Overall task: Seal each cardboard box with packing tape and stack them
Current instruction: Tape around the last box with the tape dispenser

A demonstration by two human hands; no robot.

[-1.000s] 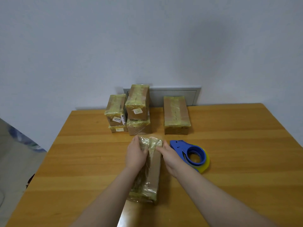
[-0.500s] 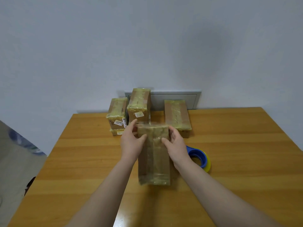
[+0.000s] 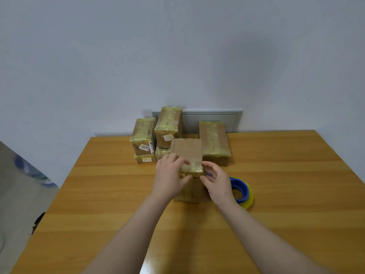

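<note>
a person's two bare forearms are reaching forward over a wooden bench (image 3: 98,194), seen from a camera worn on the head and looking down. between the hands, near the middle of the bench, a brown cardboard box (image 3: 186,150) is standing on end and tilting away from the viewer, its lower end appearing to rest on the wood. shiny clear packing tape is covering its near upper edge. the left hand (image 3: 169,179) is gripping the box's left side, with the thumb lying across the near face and the fingers curling over the taped edge. the right hand (image 3: 218,181) is pinching the box's right edge, with the thumb pressing on the near face and curled fingertips touching the upper corner. just beside the right hand and partly hidden by it, a blue tape dispenser (image 3: 240,187) carrying a yellowish roll is lying on the bench. at the far edge, against a pale wall (image 3: 177,56), five taped boxes are sitting. a left stack (image 3: 143,135) is standing two boxes high, and a middle stack (image 3: 168,123), also two high, is standing just beside it. a single taped box (image 3: 214,139) is lying flat to the right. a grey panel (image 3: 209,119) is showing on the wall behind them.
</note>
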